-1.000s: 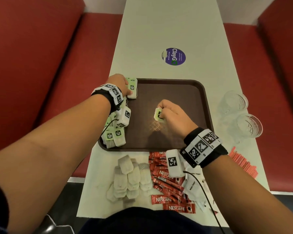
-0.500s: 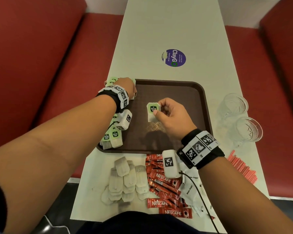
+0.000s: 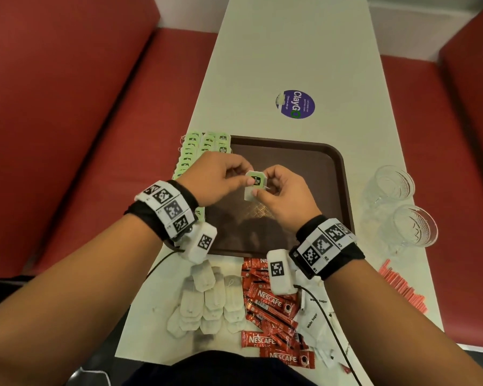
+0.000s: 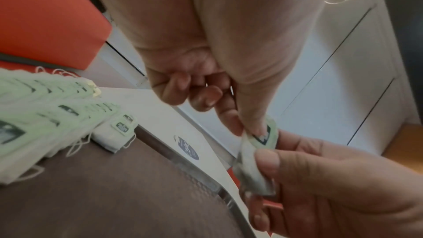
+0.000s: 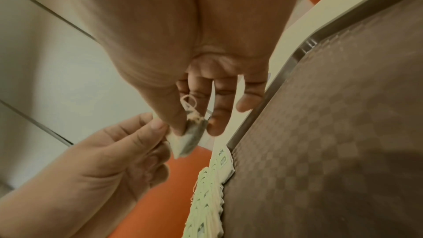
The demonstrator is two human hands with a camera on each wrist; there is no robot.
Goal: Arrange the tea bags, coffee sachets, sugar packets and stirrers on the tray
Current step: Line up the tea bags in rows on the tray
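Note:
Both hands meet above the middle of the brown tray [image 3: 313, 151] and pinch one green-labelled tea bag [image 3: 255, 184] between them. My left hand [image 3: 221, 176] grips its upper left edge, seen as the tea bag [image 4: 258, 144] in the left wrist view. My right hand [image 3: 279, 190] pinches its lower right side; the tea bag [image 5: 190, 137] with its string loop shows there. A row of green tea bags [image 3: 198, 151] lies overlapped along the tray's left edge. On the table in front of the tray sit plain white tea bags [image 3: 207, 302], red coffee sachets [image 3: 268, 310] and white sugar packets [image 3: 315, 316]. Red stirrers [image 3: 402, 288] lie at the right.
Two clear glasses [image 3: 402, 207] stand on the white table [image 3: 290, 51] to the right of the tray. A purple round sticker [image 3: 296, 104] is on the table beyond the tray. Red bench seats [image 3: 95, 135] run along both sides.
My left hand left the row of green tea bags and came to the tray's middle. It now pinches the tea bag that my right hand lifted, so both hands hold it.

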